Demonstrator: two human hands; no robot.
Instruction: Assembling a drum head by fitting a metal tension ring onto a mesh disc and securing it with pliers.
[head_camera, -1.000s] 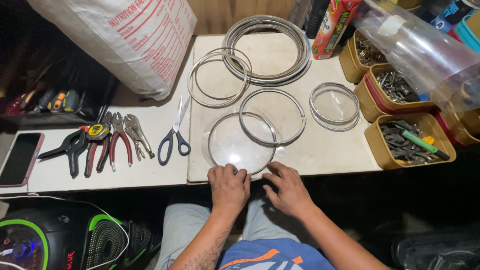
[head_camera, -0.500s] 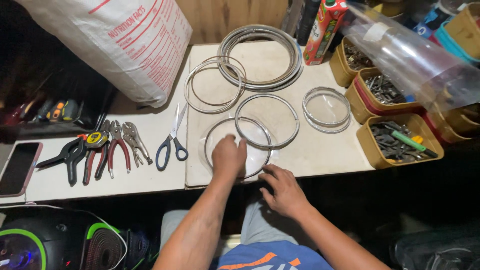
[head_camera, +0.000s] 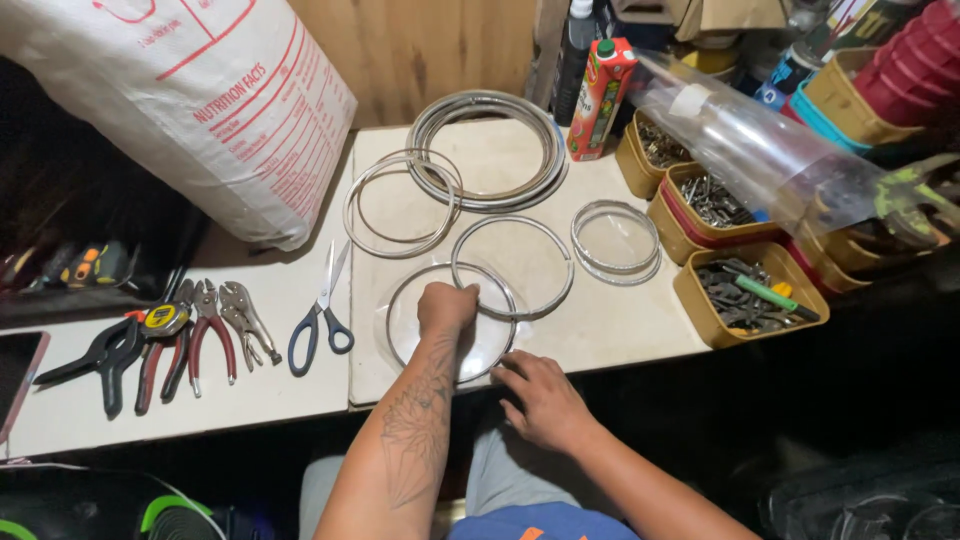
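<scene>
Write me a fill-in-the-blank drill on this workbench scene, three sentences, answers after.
1. The left hand presses on the clear round ____ framed by a metal ring.
2. The scissors have ____ handles.
3. The right hand rests at the table's ____ edge.

Missing words: disc; blue; front

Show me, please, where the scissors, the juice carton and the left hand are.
scissors (head_camera: 322, 318): head view, at the pivot above the blue handles.
juice carton (head_camera: 601, 100): head view, on its red front face.
left hand (head_camera: 445, 308): head view, on its back.
</scene>
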